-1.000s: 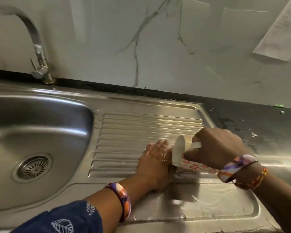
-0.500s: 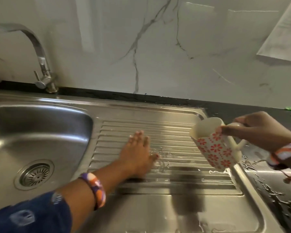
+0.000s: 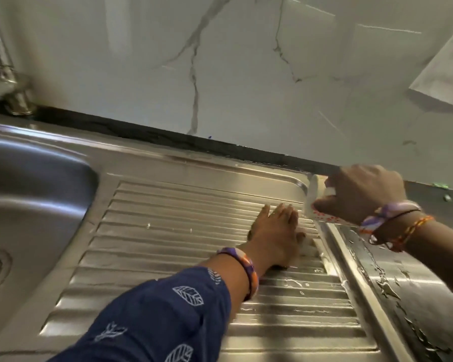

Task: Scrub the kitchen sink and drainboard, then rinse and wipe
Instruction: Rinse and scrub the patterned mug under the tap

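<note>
Head camera, looking down at a steel drainboard (image 3: 168,231) with raised ribs; the sink basin (image 3: 37,205) sits far to the left of both hands. The left hand (image 3: 275,236) lies flat on the ribs, fingers straight and together, pressing the wet metal. Just beyond its fingertips, the right hand (image 3: 361,194) grips a white mug (image 3: 315,202) with red flowers, tipped nearly on its side over the drainboard's far right corner. Water beads on the rim to the right of the hands. This looks like rinsing: pouring slowly while the flat palm sweeps water along the ribs toward the basin would work best. Half a second earlier the mug was held more upright and the left hand lay further left.
</note>
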`<state>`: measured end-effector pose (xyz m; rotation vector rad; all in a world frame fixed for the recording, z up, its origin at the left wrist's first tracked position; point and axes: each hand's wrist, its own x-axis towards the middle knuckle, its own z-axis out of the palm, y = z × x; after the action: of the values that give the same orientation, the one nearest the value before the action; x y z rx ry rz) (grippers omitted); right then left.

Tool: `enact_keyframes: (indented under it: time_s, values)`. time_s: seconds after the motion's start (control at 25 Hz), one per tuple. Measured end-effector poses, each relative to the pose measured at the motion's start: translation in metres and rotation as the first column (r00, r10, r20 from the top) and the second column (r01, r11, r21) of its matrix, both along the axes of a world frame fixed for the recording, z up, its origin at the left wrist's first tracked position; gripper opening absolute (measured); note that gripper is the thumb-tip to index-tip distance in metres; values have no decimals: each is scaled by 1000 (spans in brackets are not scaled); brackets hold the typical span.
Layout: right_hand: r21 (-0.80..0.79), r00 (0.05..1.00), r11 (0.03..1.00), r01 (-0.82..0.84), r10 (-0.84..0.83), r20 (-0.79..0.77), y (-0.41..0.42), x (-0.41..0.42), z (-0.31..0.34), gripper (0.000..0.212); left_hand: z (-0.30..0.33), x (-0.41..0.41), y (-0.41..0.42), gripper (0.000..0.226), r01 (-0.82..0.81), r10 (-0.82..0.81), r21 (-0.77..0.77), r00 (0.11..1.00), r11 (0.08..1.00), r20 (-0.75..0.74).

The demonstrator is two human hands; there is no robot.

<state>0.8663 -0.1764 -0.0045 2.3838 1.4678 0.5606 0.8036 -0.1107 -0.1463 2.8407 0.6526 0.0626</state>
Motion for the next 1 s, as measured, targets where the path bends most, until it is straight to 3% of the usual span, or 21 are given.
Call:
enact_keyframes:
  time_s: [0.28,0.48,0.68,0.76,0.84,0.92,1.0]
  values:
    - [-20,933,946,-324,323,159,100,-85,-15,28,-8,-83,115,64,-404,404,-26,907,915,116]
    - [-10,895,903,-429,427,128,153,-151,-10,27,-13,-192,174,67,-440,440,-20,897,898,45]
    - [23,855,861,-508,500,140,191,-232,17,30,-1,-325,226,62,-581,584,76,811,810,-28]
    - [81,894,891,-447,447,16,209,-261,21,36,15,-382,245,50,-621,619,0,781,784,76]
    - [213,899,930,-299,349,-265,224,-288,19,39,37,-427,262,41,-658,663,-97,724,747,190]
    - [331,704,938,-108,307,-640,236,-315,5,30,61,-457,281,48,-714,740,-198,637,672,215]
    - [315,382,942,115,251,-890,235,-341,-18,27,81,-458,296,58,-718,791,-338,584,608,184]
